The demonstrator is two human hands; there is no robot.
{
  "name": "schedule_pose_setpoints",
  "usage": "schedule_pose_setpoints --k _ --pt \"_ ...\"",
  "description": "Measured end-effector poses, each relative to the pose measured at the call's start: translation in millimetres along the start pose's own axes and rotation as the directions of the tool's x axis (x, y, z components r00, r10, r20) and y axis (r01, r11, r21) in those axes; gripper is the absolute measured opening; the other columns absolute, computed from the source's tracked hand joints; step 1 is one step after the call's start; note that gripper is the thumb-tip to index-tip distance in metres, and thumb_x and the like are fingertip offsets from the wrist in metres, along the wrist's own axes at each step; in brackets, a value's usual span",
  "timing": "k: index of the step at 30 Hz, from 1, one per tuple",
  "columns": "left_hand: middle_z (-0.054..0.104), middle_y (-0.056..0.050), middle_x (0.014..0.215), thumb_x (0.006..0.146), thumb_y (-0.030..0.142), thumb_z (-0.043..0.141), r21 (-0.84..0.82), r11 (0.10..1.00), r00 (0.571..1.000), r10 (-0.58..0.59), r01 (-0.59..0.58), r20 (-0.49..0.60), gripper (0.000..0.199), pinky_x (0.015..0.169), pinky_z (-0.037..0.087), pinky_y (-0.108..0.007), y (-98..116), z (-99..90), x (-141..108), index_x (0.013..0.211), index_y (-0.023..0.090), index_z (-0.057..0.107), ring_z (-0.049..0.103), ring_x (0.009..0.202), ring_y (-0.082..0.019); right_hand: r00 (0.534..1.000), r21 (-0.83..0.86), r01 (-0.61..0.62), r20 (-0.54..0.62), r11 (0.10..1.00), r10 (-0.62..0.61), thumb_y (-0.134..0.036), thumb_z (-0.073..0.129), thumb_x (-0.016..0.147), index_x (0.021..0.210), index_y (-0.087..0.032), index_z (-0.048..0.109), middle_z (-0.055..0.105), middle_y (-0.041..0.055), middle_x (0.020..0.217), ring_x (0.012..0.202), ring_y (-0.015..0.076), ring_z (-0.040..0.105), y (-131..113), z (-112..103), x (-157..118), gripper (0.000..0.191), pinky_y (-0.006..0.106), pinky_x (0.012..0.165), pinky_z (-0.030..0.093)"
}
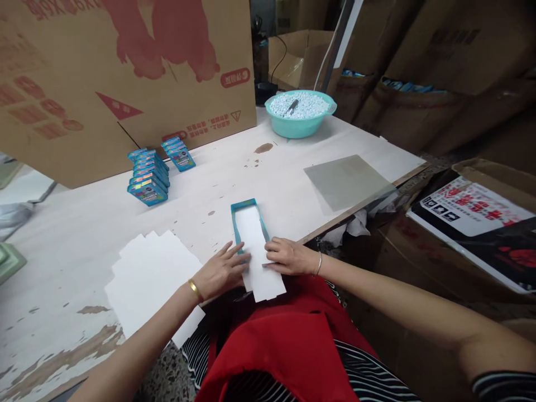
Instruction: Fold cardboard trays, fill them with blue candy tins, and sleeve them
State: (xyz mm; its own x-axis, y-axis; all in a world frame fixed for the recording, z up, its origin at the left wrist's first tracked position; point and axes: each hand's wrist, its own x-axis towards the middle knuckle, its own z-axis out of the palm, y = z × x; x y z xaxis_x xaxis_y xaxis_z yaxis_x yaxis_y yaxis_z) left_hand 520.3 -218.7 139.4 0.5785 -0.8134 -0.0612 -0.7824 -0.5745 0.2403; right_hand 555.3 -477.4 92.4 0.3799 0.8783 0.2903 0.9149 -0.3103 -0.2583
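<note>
A long blue frame-like box piece (243,204) lies near the table's front edge, with a white card strip (252,231) inside it that reaches over the edge toward the red apron. At its left side, my left hand (223,268) has its fingers spread, their tips on the blue side. My right hand (288,256) is closed at the right side, its curled fingers on a small dark thing, too small to name. A fanned stack of white cards (153,279) lies left of my left hand.
Small blue boxes (149,190) stand in rows by a large carton (167,67). A turquoise basin (299,127) of small pale pellets sits at the back. A translucent sheet (347,181) lies right, near the table edge; a black-and-white package (473,223) is beyond it.
</note>
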Motion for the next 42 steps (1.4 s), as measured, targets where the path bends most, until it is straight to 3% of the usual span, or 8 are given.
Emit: schedule_pose_setpoints --k 6,11,15,20,25,30,35,42 --pt "0.058 -0.002 0.068 0.093 0.022 0.038 -0.03 0.989 0.964 -0.146 0.143 -0.223 0.03 0.112 0.035 -0.045 18.9 18.9 14.0 0.072 0.019 0.059 0.062 0.088 -0.017 0.993 -0.019 -0.049 -0.105 0.999 0.047 -0.024 0.041 0.095 0.096 -0.017 0.06 0.057 0.009 0.09 0.083 0.0189 0.046 -4.8 19.4 -6.4 0.02 0.031 0.074 0.043" --pt "0.055 -0.004 0.069 0.092 0.023 0.039 -0.038 0.974 0.941 -0.226 0.224 -0.253 0.03 0.105 0.043 -0.045 27.3 23.1 17.8 0.069 0.02 0.058 0.057 0.101 -0.021 0.997 -0.001 0.028 -0.068 1.0 -0.028 -0.01 0.043 0.086 0.12 -0.019 0.054 0.053 0.0152 0.123 0.11 0.023 0.049 -2.6 22.5 -27.5 0.037 0.041 0.088 0.045" --pt "0.056 -0.004 0.069 0.093 0.025 0.039 -0.08 0.968 0.936 -0.249 0.236 -0.249 0.032 0.103 0.044 -0.045 29.6 20.5 21.1 0.068 0.02 0.059 0.058 0.098 -0.021 0.996 0.054 0.082 0.019 0.995 -0.083 -0.022 0.054 0.082 0.141 -0.011 0.033 0.032 0.0221 0.146 0.131 0.0293 0.034 -0.6 18.5 -40.6 0.064 0.049 0.1 0.04" --pt "0.061 -0.001 0.072 0.095 0.028 0.038 -0.186 0.97 0.95 -0.197 0.154 -0.243 0.03 0.115 0.031 -0.046 25.8 18.9 21.4 0.078 0.02 0.062 0.062 0.079 -0.014 0.986 0.153 -0.023 -0.162 0.988 0.048 -0.033 0.04 0.094 0.131 -0.011 0.048 0.045 0.02 0.138 0.125 0.0262 0.041 -11.3 27.3 -32.7 0.044 0.048 0.099 0.041" --pt "0.063 -0.008 0.116 0.094 0.036 0.04 -0.293 0.947 0.942 -0.211 0.13 -0.263 0.036 0.104 0.044 -0.043 21.5 22.3 13.9 0.124 0.018 0.05 0.04 0.133 -0.024 0.852 0.436 -0.235 -0.337 0.869 0.399 -0.024 0.037 0.097 0.105 -0.017 0.062 0.065 0.0103 0.106 0.099 0.0198 0.056 -29.8 27.5 -8.2 0.028 0.04 0.088 0.048" --pt "0.064 -0.007 0.111 0.094 0.029 0.039 -0.224 0.881 0.84 -0.467 0.416 -0.276 0.023 0.09 0.049 -0.036 36.0 22.2 28.0 0.111 0.021 0.052 0.053 0.119 -0.023 0.701 0.543 -0.347 -0.391 0.764 0.596 -0.026 0.041 0.097 0.128 -0.017 0.045 0.062 0.0102 0.106 0.102 0.0181 0.057 -37.5 31.3 -1.5 0.033 0.036 0.091 0.048" --pt "0.06 -0.008 0.097 0.093 0.032 0.043 -0.204 0.861 0.809 -0.507 0.465 -0.297 0.021 0.073 0.05 -0.033 42.6 23.0 38.4 0.103 0.02 0.057 0.06 0.085 -0.019 0.849 0.194 -0.309 -0.385 0.931 0.362 -0.027 0.045 0.095 0.135 -0.016 0.039 0.043 0.0173 0.137 0.124 0.024 0.043 -36.9 42.1 -13.3 0.043 0.041 0.098 0.044" --pt "0.058 -0.014 0.121 0.089 0.028 0.052 0.147 0.914 0.823 -0.26 0.379 -0.504 0.026 0.108 0.03 -0.052 49.4 40.1 28.2 0.113 0.017 0.057 0.048 0.119 -0.028 0.899 -0.097 -0.261 -0.386 0.96 0.206 -0.017 0.043 0.094 0.121 -0.01 0.053 0.056 0.0163 0.121 0.102 0.0227 0.05 -27.6 42.9 -11.4 0.03 0.036 0.083 0.045"
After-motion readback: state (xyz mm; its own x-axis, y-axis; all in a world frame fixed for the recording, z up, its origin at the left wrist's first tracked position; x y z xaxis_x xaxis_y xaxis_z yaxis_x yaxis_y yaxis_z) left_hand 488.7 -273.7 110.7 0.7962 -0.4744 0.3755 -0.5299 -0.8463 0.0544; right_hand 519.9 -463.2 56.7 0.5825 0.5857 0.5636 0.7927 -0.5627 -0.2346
